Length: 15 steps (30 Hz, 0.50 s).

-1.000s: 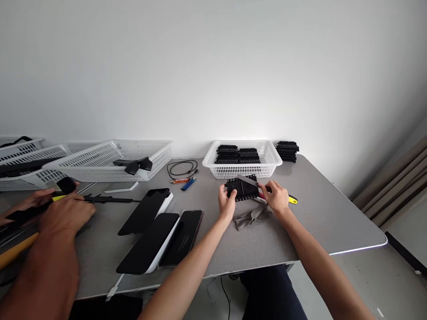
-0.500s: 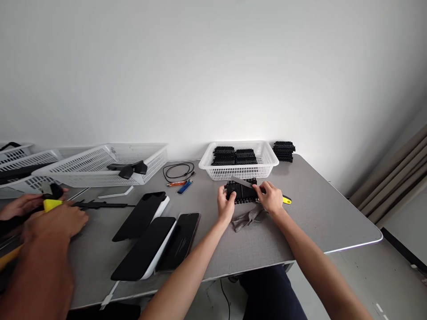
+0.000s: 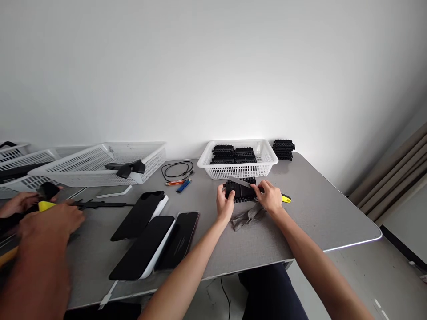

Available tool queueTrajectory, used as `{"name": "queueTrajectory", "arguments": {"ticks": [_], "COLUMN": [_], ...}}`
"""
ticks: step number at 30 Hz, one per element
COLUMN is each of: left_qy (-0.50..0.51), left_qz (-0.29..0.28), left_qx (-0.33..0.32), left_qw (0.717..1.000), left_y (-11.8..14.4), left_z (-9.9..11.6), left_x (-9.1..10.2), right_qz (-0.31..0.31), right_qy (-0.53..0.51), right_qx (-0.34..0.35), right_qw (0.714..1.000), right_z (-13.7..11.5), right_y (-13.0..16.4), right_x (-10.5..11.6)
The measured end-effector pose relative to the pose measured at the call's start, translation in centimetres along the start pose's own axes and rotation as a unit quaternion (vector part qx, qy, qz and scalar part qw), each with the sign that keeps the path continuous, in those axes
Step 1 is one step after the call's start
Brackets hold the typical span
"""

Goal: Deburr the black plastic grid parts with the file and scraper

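My left hand [image 3: 226, 202] grips the left end of a black plastic piece with toothed edges [image 3: 238, 192], thumb on top. My right hand [image 3: 268, 196] is closed around a flat-bladed tool; its grey blade [image 3: 240, 182] lies slantwise across the piece's upper side. The yellow-and-black handle [image 3: 286, 198] sticks out to the right of that hand. Whether the blade is a file or a knife I cannot tell. Just below both hands, a crumpled grey cloth or glove [image 3: 245, 219] rests on the table.
A white basket [image 3: 240, 170] with several similar black pieces stands behind my hands, beside a stack of them [image 3: 283, 150]. Phones [image 3: 142, 249], a cable [image 3: 176, 163], a blue lighter-like item [image 3: 183, 186] and another basket [image 3: 100, 164] lie leftward. A co-worker's hand [image 3: 55, 220] works at far left.
The view has shifted very slightly. My hands keep nearly the same hold, and the blade stays across the black piece. The co-worker's hands have moved a little at the left.
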<state>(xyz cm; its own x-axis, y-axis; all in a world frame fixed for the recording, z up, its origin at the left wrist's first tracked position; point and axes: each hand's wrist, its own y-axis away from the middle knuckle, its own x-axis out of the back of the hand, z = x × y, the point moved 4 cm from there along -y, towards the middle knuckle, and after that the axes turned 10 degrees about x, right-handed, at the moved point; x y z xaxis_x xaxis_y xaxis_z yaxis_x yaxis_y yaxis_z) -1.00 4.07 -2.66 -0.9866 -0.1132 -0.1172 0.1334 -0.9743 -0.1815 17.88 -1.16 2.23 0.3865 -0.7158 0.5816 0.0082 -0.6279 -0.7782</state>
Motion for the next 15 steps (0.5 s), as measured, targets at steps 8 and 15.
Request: {"name": "queueTrajectory", "arguments": {"ticks": [8,15], "left_qy": [0.000,-0.013], "left_qz": [0.025,-0.011], "left_qx": [0.005,-0.006], "left_qw": [1.000,1.000], "left_y": [-0.4,0.2], "left_z": [-0.1,-0.1], "left_x": [0.6,-0.3], "right_qz": [0.046,-0.006], "right_qy": [0.023,0.016], "right_qx": [-0.073,0.017], "right_qw": [0.996,1.000], "right_z": [3.3,-0.7], "right_y": [-0.4,0.3], "right_x": [1.7,-0.3]}}
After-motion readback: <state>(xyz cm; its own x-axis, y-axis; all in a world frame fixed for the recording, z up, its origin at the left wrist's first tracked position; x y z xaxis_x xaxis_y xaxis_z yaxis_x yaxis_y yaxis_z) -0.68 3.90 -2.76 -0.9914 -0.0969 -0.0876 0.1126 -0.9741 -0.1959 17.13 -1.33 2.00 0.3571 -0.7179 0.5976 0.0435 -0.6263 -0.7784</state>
